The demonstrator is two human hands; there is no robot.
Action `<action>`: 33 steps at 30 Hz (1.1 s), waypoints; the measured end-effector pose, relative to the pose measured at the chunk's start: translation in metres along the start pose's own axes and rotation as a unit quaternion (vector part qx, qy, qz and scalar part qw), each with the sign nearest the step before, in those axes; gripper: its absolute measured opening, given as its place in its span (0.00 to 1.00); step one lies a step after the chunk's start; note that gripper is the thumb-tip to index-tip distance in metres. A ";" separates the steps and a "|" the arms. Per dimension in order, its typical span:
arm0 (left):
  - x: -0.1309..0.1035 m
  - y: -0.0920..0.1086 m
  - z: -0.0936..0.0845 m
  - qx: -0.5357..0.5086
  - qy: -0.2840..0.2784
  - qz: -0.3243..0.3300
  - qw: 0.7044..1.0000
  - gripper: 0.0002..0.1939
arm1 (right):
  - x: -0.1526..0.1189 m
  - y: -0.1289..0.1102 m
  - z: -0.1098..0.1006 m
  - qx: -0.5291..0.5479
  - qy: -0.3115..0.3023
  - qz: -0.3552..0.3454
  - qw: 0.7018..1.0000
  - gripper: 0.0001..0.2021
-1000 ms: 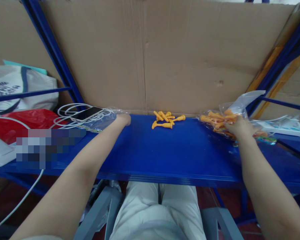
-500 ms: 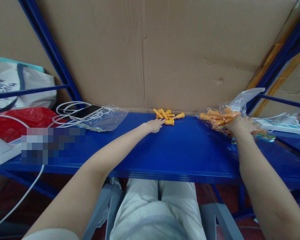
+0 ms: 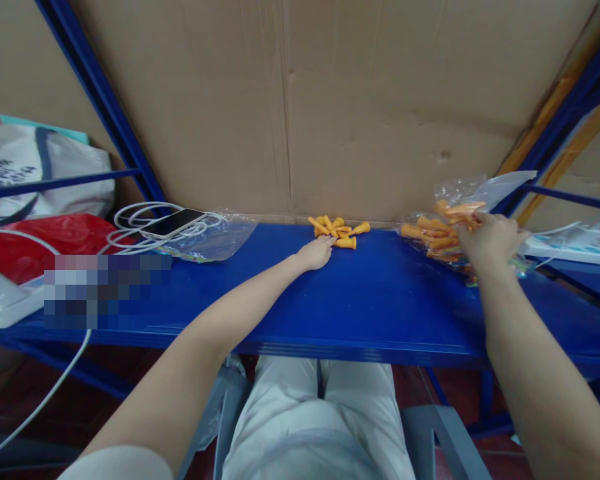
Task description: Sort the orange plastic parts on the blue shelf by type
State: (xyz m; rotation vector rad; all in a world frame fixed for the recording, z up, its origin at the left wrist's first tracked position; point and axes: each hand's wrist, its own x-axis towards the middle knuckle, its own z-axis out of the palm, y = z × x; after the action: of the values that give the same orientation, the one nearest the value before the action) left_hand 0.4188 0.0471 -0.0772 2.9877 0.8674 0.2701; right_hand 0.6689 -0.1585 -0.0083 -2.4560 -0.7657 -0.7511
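Note:
Several orange plastic pieces [image 3: 347,228] lie in a small pile on the blue table [image 3: 360,307], close to the cardboard wall. My left hand [image 3: 317,253] rests at the pile's near left side, fingertips touching the pieces; whether it grips one cannot be made out. At the right, a clear plastic bag [image 3: 433,233] holds more orange pieces. My right hand [image 3: 490,240] is closed on the bag's upper right part, with orange pieces showing beside its fingers.
On the left are a phone [image 3: 175,223] on coiled white cable, a flat clear plastic bag [image 3: 217,240], a red bag [image 3: 75,240] and a white cloth bag [image 3: 75,173]. A white power strip [image 3: 575,250] lies at the far right. Blue posts flank the table.
My right hand has risen slightly, lifting part of the bag and some orange pieces. My left hand has shifted a little to the right, and the nearest orange piece has moved right.

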 end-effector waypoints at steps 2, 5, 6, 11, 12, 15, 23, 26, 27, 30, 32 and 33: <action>0.002 -0.003 0.003 -0.004 0.009 0.001 1.000 0.29 | -0.008 -0.010 -0.003 -0.010 -0.006 -0.059 0.998 0.21; 0.003 -0.004 0.004 -0.005 0.011 -0.001 1.000 0.29 | -0.027 -0.031 -0.002 -0.030 -0.028 -0.197 0.980 0.20; 0.003 -0.004 0.003 -0.005 0.007 -0.005 1.000 0.29 | -0.035 -0.039 0.000 -0.028 -0.031 -0.247 0.968 0.20; -0.003 0.002 -0.004 0.004 -0.001 -0.053 0.999 0.28 | -0.065 -0.076 0.012 -0.048 -0.077 -0.388 0.917 0.21; -0.004 0.003 -0.005 0.006 0.003 -0.062 0.998 0.28 | -0.069 -0.082 0.014 -0.051 -0.091 -0.399 0.911 0.21; -0.005 0.005 -0.006 0.006 0.013 -0.088 0.996 0.26 | -0.079 -0.096 0.018 -0.055 -0.137 -0.410 0.900 0.20; -0.003 0.004 -0.005 0.001 0.027 -0.150 0.988 0.25 | -0.055 -0.105 0.025 0.127 -0.255 -0.353 0.891 0.16; -0.004 0.005 -0.005 -0.007 0.045 -0.153 0.987 0.25 | -0.031 -0.083 0.033 0.219 -0.229 -0.254 0.914 0.18; -0.005 0.005 -0.005 -0.009 0.059 -0.149 0.987 0.25 | -0.024 -0.074 0.036 0.218 -0.223 -0.221 0.924 0.18; -0.009 0.009 -0.007 -0.011 0.114 -0.104 0.988 0.26 | -0.010 -0.049 0.041 0.162 -0.231 -0.151 0.947 0.16; -0.012 0.012 -0.007 -0.015 0.139 -0.050 0.989 0.26 | -0.007 -0.040 0.042 0.110 -0.282 -0.138 0.943 0.16; -0.013 0.014 -0.006 -0.022 0.144 -0.023 0.989 0.26 | -0.007 -0.038 0.041 0.091 -0.307 -0.139 0.937 0.16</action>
State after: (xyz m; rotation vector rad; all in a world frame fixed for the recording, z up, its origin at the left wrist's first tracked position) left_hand 0.4140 0.0280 -0.0723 2.9280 0.9344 0.7231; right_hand 0.6552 -0.1094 -0.0333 -2.4414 -1.3618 0.0323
